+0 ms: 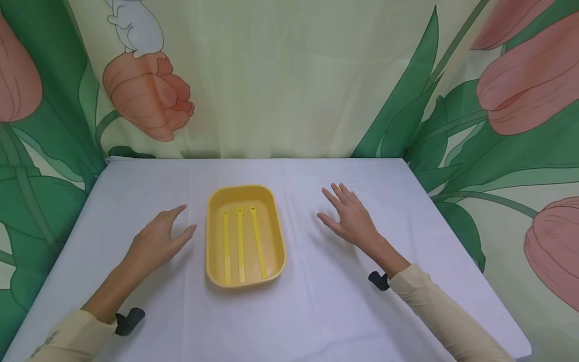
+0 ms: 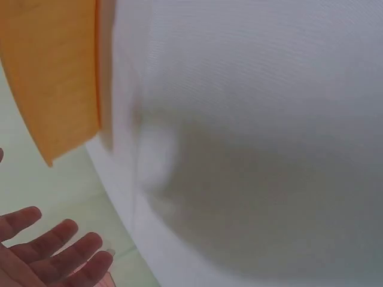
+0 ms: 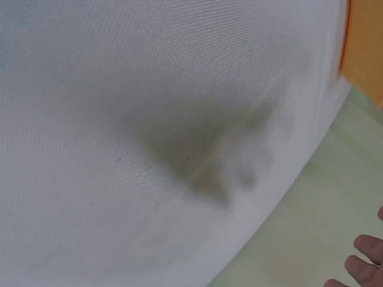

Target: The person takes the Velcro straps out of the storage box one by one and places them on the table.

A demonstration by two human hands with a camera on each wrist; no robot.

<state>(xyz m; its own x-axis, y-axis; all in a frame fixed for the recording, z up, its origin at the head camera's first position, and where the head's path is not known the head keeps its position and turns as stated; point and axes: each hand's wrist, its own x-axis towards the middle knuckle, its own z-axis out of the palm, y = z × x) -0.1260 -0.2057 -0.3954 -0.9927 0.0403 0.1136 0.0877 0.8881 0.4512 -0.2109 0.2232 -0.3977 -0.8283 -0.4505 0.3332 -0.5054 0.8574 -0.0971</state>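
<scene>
A yellow tray (image 1: 271,241) with rounded corners stands on the white-covered table, between my two hands. Inside lie three flat yellow straps (image 1: 240,246), lengthwise and side by side, each with a small slotted head at the far end. My left hand (image 1: 156,241) hovers left of the tray, thumb and fingers apart, holding nothing. On the other side, my right hand (image 1: 350,218) is held above the cloth with its fingers spread, farther from the tray. The left wrist view has the tray's outer wall (image 2: 54,66) and relaxed fingers (image 2: 63,263); the right wrist view catches some fingertips (image 3: 362,269).
White cloth (image 1: 325,311) covers the table. Behind it hangs a pale curtain (image 1: 280,80) printed with large tulips and a white rabbit. Each wrist carries a small black device (image 1: 129,322).
</scene>
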